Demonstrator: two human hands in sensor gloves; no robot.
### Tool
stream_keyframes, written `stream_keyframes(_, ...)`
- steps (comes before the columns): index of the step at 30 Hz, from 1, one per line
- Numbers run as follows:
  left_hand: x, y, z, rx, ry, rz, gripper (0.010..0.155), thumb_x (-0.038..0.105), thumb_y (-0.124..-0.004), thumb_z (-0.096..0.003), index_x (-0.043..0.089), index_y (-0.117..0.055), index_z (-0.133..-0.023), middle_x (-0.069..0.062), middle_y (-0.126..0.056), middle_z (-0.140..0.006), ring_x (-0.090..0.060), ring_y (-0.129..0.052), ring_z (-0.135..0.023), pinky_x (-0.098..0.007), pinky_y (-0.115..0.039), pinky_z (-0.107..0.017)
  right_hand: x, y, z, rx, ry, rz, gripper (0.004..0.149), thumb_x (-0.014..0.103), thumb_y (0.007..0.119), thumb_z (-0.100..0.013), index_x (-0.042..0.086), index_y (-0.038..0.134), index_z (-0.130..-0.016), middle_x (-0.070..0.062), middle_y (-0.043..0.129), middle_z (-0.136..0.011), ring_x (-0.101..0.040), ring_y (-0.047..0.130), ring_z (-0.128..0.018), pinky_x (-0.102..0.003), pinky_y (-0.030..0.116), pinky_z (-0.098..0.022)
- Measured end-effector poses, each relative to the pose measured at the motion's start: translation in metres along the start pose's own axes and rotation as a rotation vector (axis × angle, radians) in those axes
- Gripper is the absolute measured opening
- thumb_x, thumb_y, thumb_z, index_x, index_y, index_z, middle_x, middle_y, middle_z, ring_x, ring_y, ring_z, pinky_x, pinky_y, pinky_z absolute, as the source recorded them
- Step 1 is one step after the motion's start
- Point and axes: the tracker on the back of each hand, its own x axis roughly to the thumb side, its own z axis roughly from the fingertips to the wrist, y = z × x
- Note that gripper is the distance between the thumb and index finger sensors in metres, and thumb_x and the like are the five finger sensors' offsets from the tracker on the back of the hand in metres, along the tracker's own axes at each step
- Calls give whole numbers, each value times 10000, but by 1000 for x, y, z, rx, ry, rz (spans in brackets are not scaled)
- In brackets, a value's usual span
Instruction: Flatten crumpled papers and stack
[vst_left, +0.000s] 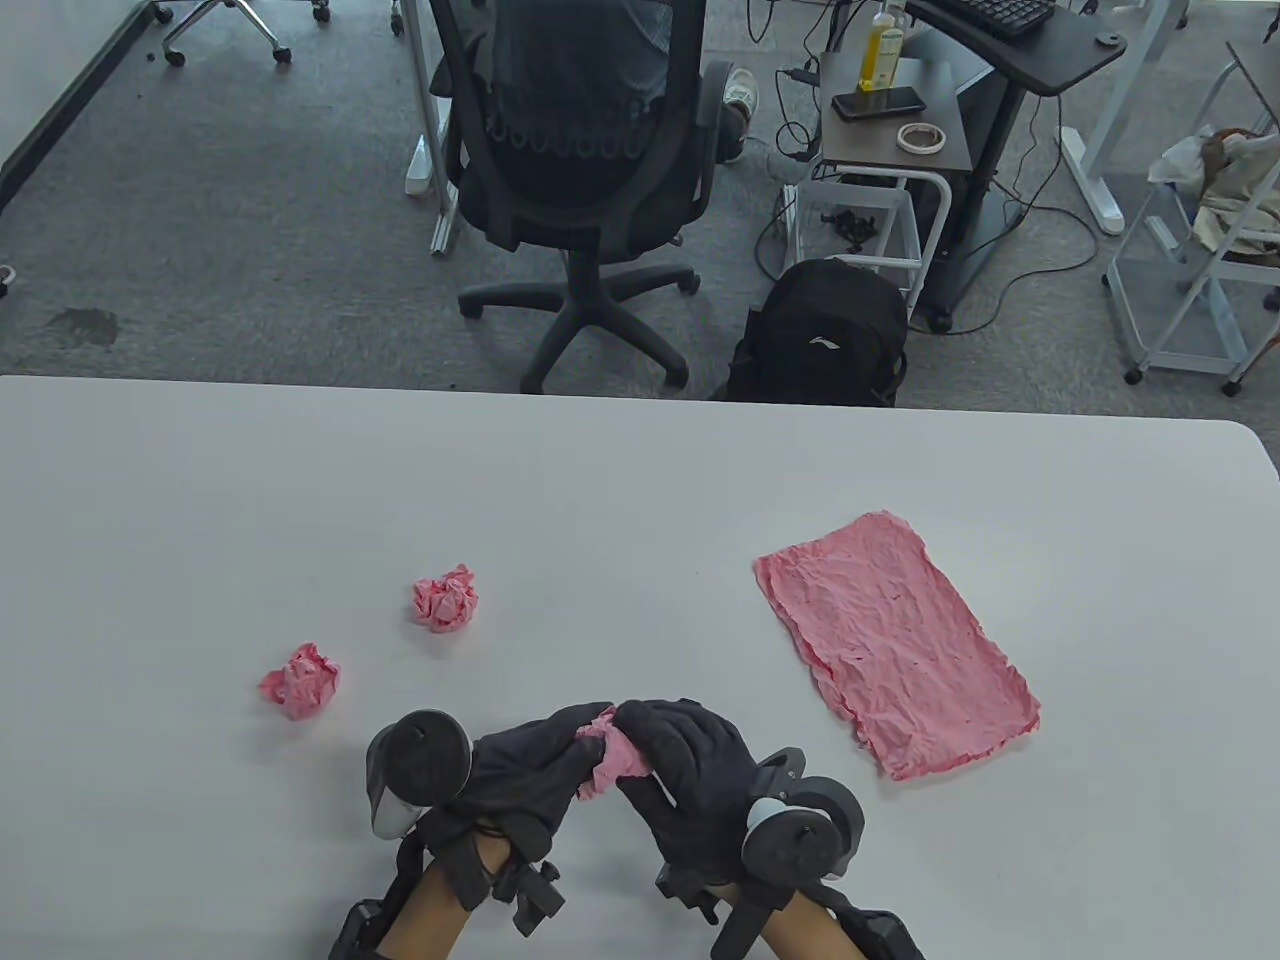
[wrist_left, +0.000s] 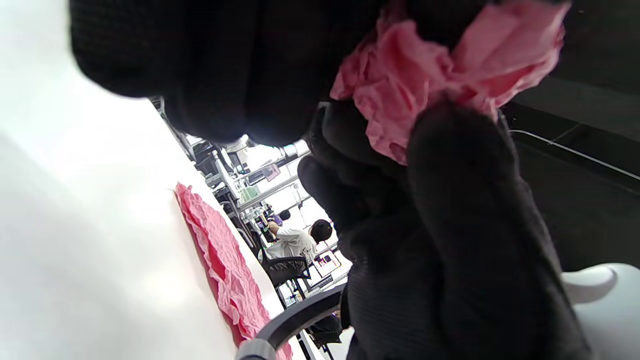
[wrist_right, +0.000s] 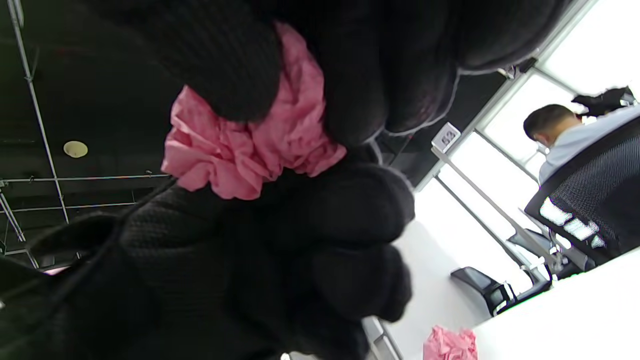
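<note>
Held paper: a crumpled pink wad (vst_left: 617, 762) sits between both hands near the front edge of the tabletop (vst_left: 640, 480), lifted just off it or barely touching; which cannot be told.
Left hand: the left hand (vst_left: 525, 765) comes in from the bottom edge, fingers curled round the wad's left side and pinching it.
Right hand: the right hand (vst_left: 690, 765) mirrors it, fingers bent over the top and right of the wad, clamped on it; the two hands' fingertips meet above the paper.
Trackers: a round tracker is strapped behind each hand, the left tracker (vst_left: 415, 765) grey and black, the right tracker (vst_left: 800, 830) lower.
Left wrist view: shows the wad (wrist_left: 425, 80) from below, pressed between dark gloved fingers (wrist_left: 465, 200), with the flat sheet's edge (wrist_left: 225, 265) behind.
Right wrist view: shows the underside of the wad (wrist_right: 250, 145) bulging out between thumb and fingers (wrist_right: 240, 75), and one loose ball (wrist_right: 450, 345) beyond on the tabletop.
Flat sheet: a smoothed, wrinkled pink sheet (vst_left: 895, 640) lies to the right, well apart from the hands.
Loose balls: a near ball (vst_left: 300, 682) and a far ball (vst_left: 446, 597) lie to the left, apart from each other.
Beyond the tabletop: an office chair (vst_left: 580, 190), a black backpack (vst_left: 820, 335) and a side desk (vst_left: 900, 110) stand on the carpet.
</note>
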Motion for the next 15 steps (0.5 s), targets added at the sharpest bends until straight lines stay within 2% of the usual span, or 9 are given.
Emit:
stream_keyframes(2, 8, 3, 2, 64, -41, -63, 689, 639, -665, -522, 287, -578, -1108, -55, -725, -1062, -339, -878, -835, -475, -774, -581, -2, -2, -2, -2, 1, -70, 558, 338, 801, -498, 118, 638, -985, -166, 837, -838, -452, 795, -784, -664, 592, -588)
stream_keyframes(4, 16, 3, 0, 16, -102, -55, 667, 586, -682, -540, 319, -514, -1127, 2, -687, -1086, -286, -836, -909, -480, -734, -655, -3, -2, 0, 0, 38, -99, 554, 351, 785, -508, 117, 640, -989, -168, 804, -856, -468, 727, -827, -677, 555, -595)
stream_keyframes(5, 18, 2, -2, -19, -111, -38, 628, 550, -696, -542, 290, -579, -1102, -7, -745, -1036, -268, -892, -840, -472, -746, -646, -4, -2, 1, -5, 72, -94, 557, 371, 765, -516, 118, 635, -994, -172, 765, -879, -471, 696, -839, -674, 544, -600)
stream_keyframes(6, 17, 1, -2, -39, -102, -17, 649, 520, -714, -538, 257, -552, -1108, -39, -729, -1023, -274, -898, -810, -470, -751, -633, -6, -3, 1, -4, 95, -94, 557, 383, 756, -521, 126, 629, -999, -169, 725, -895, -462, 674, -838, -664, 538, -605)
stream_keyframes(7, 15, 0, -1, -14, -86, -8, 656, 507, -736, -535, 256, -549, -1112, -42, -704, -1026, -271, -878, -812, -473, -737, -639, -7, -3, 0, -16, 109, -93, 567, 373, 756, -524, 114, 607, -1007, -175, 711, -892, -463, 666, -829, -660, 530, -606)
stream_keyframes(9, 12, -1, -2, -29, -68, -22, 738, 504, -784, -512, 233, -480, -1128, -39, -653, -1029, -258, -847, -808, -466, -727, -640, -10, -6, 2, -84, 161, -36, 599, 366, 789, -508, 82, 591, -996, -144, 741, -810, -439, 719, -755, -637, 570, -577)
stream_keyframes(11, 9, -3, -3, -65, -50, 8, 765, 492, -810, -505, 218, -465, -1131, -53, -630, -1026, -270, -826, -799, -475, -717, -637, -10, -9, 3, -127, 179, 8, 546, 347, 808, -494, 71, 655, -940, -94, 827, -697, -395, 824, -664, -614, 648, -528)
stream_keyframes(13, 7, -6, -3, -53, -18, 7, 693, 499, -800, -510, 228, -567, -1104, -65, -658, -1001, -261, -844, -765, -475, -730, -613, -10, -7, 3, -123, 176, 4, 502, 325, 811, -490, 61, 696, -901, -40, 917, -574, -339, 931, -552, -578, 731, -472)
stream_keyframes(15, 4, -7, -2, -24, 3, -45, 648, 545, -713, -530, 257, -600, -1100, -60, -726, -956, -243, -890, -710, -465, -763, -574, -9, -5, 4, -138, 179, -46, 499, 326, 784, -497, 43, 700, -900, -41, 934, -568, -350, 944, -556, -577, 741, -465)
